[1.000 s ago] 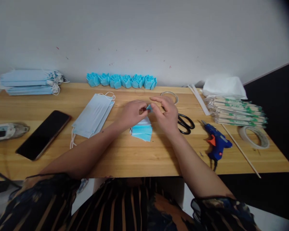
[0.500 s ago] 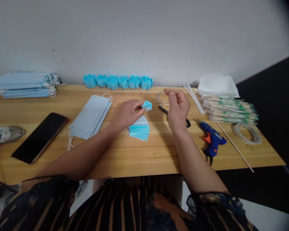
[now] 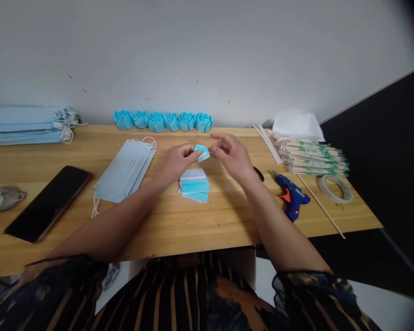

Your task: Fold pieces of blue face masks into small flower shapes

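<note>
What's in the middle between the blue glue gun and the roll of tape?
A thin wooden stick lies slanting on the table between the blue glue gun and the tape roll. The head view shows it.

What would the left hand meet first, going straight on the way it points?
Most likely the right hand, at its fingertips, just past the small blue piece the left hand holds; one view leaves depth unclear.
</note>
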Demonstrator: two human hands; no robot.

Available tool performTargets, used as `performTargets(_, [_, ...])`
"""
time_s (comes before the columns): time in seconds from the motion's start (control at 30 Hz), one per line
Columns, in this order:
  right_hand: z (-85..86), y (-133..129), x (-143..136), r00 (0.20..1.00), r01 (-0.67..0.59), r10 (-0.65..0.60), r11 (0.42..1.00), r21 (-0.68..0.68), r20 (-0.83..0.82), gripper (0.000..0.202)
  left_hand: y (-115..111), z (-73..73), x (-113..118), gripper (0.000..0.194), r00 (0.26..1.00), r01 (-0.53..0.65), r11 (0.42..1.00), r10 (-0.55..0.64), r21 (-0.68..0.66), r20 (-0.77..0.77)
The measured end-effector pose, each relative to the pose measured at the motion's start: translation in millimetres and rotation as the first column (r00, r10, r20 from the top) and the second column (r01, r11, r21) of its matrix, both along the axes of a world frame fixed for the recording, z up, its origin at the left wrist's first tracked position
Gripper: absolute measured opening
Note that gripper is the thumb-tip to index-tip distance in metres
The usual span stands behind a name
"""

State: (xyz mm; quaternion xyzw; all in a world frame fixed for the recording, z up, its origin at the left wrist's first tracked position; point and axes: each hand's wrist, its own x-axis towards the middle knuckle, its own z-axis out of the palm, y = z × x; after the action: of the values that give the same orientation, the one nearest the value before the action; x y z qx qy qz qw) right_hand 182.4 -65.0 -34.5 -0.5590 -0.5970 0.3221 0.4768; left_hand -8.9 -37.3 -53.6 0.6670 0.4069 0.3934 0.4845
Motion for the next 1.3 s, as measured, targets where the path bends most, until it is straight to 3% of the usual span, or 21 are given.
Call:
performTargets(0.1, [11.6,1,27,0.979,0.167,-0.171,0.985,0.049,0.115,0.035,5,-6.8,0,0.026,0.999,-0.037,0.999,0.037,-0.009,0.010])
performTargets(0.2, [11.5,-4,48,0.908,0.266,-0.270,0.962,0.058,0.320,0.030,7,-9.5,1,0.026,0.998,-0.063,0.998,0.063,-0.020,0.026])
performTargets(0.33, [-3.2,-14,54,0.755,0.232,-0.231,0.970,0.080,0.614,0.025,7,-7.5,2,0.025,0.997,-0.063,0.997,0.066,-0.054,0.051])
performTargets(0.43, [-10.8,-16,50,0.667,0.219,-0.181,0.975,0.042,0.723,0.025,6,-6.6,3,0.024,0.996,-0.067,0.996,0.070,-0.065,0.057])
performTargets(0.67, [-7.1,-8,43,0.602,0.173,-0.057,0.983,-0.061,0.796,0.022,7,-6.9,2,0.024,0.995,-0.071,0.995,0.075,-0.071,0.061])
performTargets(0.93, [-9.2,-6,31,0.443,0.246,-0.062,0.968,-0.055,0.894,0.026,5,-4.4,1,0.027,0.995,-0.057,0.996,0.062,-0.069,0.072])
performTargets(1.17, [-21.6,-7,30,0.470,0.241,-0.135,0.970,0.021,0.872,0.024,5,-2.5,0,0.030,0.996,-0.030,0.994,0.039,-0.104,0.081])
performTargets(1.3, [-29.6,-6,33,0.507,0.322,-0.211,0.946,0.043,0.836,0.020,8,-4.9,-1,0.035,0.994,-0.019,0.994,0.030,-0.109,0.103])
